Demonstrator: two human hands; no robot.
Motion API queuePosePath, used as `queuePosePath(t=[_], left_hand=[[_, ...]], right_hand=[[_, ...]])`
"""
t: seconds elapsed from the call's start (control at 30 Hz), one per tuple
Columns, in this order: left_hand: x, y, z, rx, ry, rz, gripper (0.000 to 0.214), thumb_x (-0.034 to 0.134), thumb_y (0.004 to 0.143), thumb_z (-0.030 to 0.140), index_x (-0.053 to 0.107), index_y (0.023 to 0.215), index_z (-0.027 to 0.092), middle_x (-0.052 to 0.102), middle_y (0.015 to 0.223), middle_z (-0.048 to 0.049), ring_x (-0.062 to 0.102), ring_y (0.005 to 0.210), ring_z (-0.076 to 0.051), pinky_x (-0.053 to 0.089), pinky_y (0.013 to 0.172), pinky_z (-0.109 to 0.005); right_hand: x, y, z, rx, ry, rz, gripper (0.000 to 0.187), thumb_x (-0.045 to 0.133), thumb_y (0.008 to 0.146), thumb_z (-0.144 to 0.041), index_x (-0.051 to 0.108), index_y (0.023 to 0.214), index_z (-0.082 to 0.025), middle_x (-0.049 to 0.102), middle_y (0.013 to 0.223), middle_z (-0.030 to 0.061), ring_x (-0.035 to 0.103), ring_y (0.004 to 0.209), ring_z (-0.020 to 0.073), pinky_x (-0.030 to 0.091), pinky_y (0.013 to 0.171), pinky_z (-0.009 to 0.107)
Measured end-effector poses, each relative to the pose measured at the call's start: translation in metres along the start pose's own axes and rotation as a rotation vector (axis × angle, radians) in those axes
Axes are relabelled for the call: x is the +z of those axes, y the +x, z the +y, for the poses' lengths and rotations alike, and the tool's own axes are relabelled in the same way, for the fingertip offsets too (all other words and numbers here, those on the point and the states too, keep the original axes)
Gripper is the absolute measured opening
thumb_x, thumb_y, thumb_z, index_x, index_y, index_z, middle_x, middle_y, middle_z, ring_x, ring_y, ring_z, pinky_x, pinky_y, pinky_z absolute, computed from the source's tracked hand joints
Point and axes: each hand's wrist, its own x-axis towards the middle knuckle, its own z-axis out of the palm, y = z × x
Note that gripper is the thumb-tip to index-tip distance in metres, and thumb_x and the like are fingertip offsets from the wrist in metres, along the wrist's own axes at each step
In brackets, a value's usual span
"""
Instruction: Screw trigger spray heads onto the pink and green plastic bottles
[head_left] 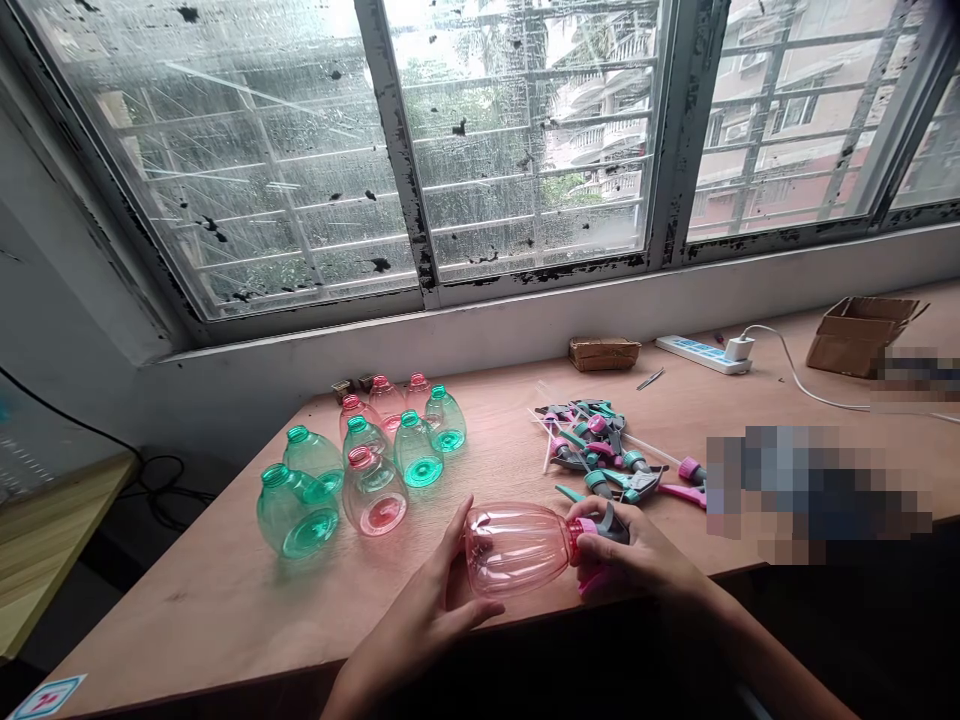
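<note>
A clear pink plastic bottle [514, 547] lies on its side at the near edge of the wooden table [225, 590]. My left hand [427, 610] cups its base end, fingers curled round it. My right hand [637, 560] is closed on the pink and grey spray head [604, 530] at the bottle's neck. Just behind the right hand lies a pile of loose spray heads [600, 450] in teal, pink and grey, with thin white tubes sticking out.
Several empty green and pink bottles [375, 460] stand in a cluster at the left middle. By the window wall sit a small brown box [604, 353], a white power strip [701, 353] with a cable, and an open cardboard box [859, 335]. A blurred patch covers the right.
</note>
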Motion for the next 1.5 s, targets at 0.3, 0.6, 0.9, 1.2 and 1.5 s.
queuePosePath(t=[0.3,0.6,0.9,1.2,1.5], left_hand=[[-0.0021,0.001,-0.0024,-0.008,0.018,-0.017,0.099,0.072,0.086,0.026,0.005,0.158,0.036,0.038,0.159,-0.0079,0.042,0.142,-0.028,0.028,0.121,-0.049],[-0.0021,0.0016,-0.0039,0.005,0.018,-0.013,0.099,0.071,0.087,0.026,0.003,0.158,0.035,0.038,0.159,-0.0097,0.044,0.14,-0.029,0.028,0.12,-0.05],[-0.0004,0.0,-0.0012,0.001,0.03,0.014,0.096,0.07,0.087,0.027,0.006,0.158,0.034,0.039,0.159,-0.0087,0.042,0.141,-0.029,0.026,0.121,-0.049],[-0.0012,-0.0006,-0.0002,-0.006,0.004,-0.003,0.099,0.072,0.085,0.029,0.005,0.159,0.03,0.037,0.16,-0.0102,0.042,0.141,-0.029,0.026,0.121,-0.047],[-0.0038,-0.0021,0.0035,-0.031,-0.026,-0.019,0.091,0.065,0.091,0.033,0.005,0.159,0.03,0.049,0.15,-0.0091,0.044,0.139,-0.028,0.026,0.12,-0.045]], right_hand=[[0.0024,-0.003,-0.0069,0.045,-0.001,-0.01,0.046,0.077,0.081,-0.052,0.057,0.106,-0.019,0.073,0.081,0.0034,0.072,0.075,0.023,0.055,0.07,0.034],[0.0,-0.005,-0.0105,0.037,-0.004,-0.052,0.041,0.075,0.084,-0.045,0.047,0.103,-0.022,0.073,0.085,0.0029,0.071,0.078,0.0224,0.054,0.07,0.032],[0.0038,-0.0038,-0.0064,0.033,0.073,-0.042,0.039,0.071,0.088,-0.049,0.046,0.099,-0.021,0.072,0.085,0.0047,0.071,0.073,0.0211,0.056,0.068,0.035],[0.002,-0.0019,-0.003,0.018,0.08,-0.037,0.035,0.07,0.09,-0.046,0.049,0.099,-0.019,0.073,0.084,0.0055,0.071,0.073,0.0203,0.057,0.066,0.034],[0.0006,-0.0022,-0.0017,0.011,0.081,-0.051,0.033,0.069,0.091,-0.044,0.049,0.1,-0.019,0.073,0.083,0.0055,0.07,0.074,0.0205,0.057,0.067,0.035]])
